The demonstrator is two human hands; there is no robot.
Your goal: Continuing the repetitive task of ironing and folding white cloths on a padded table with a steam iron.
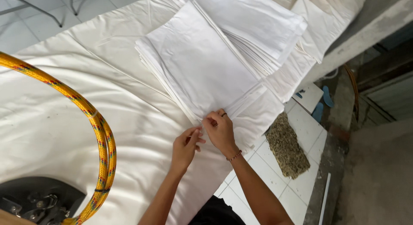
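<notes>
folded white cloth stack (202, 64) | near corner pinched by right hand (220, 131) | left hand (186, 146) pinching beside it

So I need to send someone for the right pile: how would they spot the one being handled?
On the cloth-covered table, find the folded white stacks. It is the front stack, whose near corner both hands pinch, left hand, right hand; the other stacks lie behind, untouched.
</notes>
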